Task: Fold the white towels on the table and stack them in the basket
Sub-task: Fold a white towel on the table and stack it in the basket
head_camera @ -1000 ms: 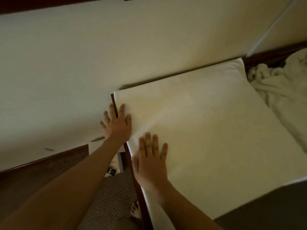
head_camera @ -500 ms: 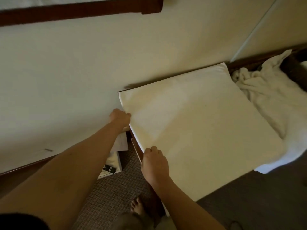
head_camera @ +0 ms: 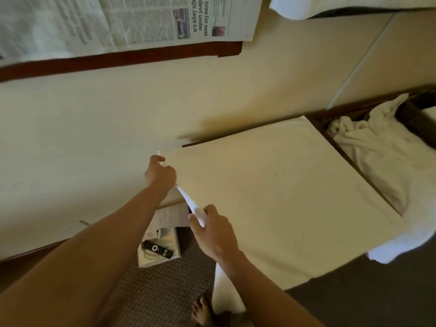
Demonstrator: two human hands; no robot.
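Observation:
A large white towel [head_camera: 283,192] lies spread flat over the table, covering most of it. My left hand [head_camera: 160,172] pinches its far left corner and lifts it off the table. My right hand [head_camera: 213,228] grips the near left edge, also raised, so the towel's left side curls up. A second white towel [head_camera: 382,156] lies crumpled on the right of the table, partly under the flat one. No basket is in view.
The dark table edge [head_camera: 339,147] shows between the two towels. A wall [head_camera: 94,138] runs close behind the table, with a newspaper [head_camera: 118,20] hung on it. On the carpet below lie a box [head_camera: 162,253] with a black remote [head_camera: 157,249]. A bare foot [head_camera: 203,310] stands near.
Both hands went from pressing flat on the towel's left edge to gripping that edge and lifting it. The view has tilted up and back, bringing the newspaper into sight.

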